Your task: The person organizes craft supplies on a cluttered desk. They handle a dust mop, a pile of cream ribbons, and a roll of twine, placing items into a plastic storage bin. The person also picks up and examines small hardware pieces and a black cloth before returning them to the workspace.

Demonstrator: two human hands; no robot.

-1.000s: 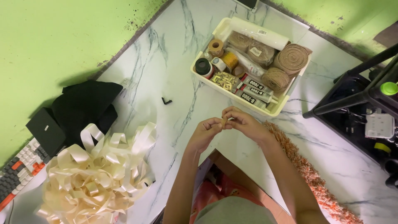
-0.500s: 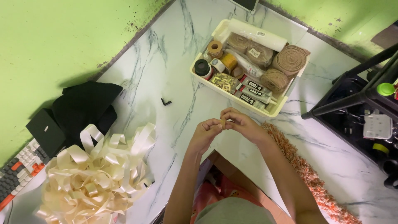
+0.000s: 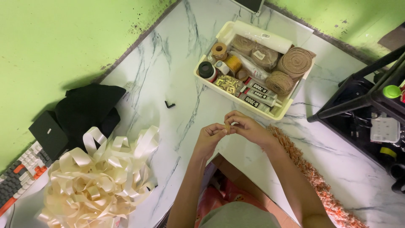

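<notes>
Both hands, left (image 3: 209, 138) & right (image 3: 249, 128), had fingers pinched on a tiny piece (image 3: 228, 127); it could've slipped w/ loose grip.

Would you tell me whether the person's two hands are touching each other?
Touching: the head view shows the left hand and right hand meeting at the fingertips, no gap visible.

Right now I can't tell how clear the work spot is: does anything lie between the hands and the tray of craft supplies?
Nothing visible does. The left hand and right hand meet over bare marble floor, and the tray sits just beyond them.
</notes>
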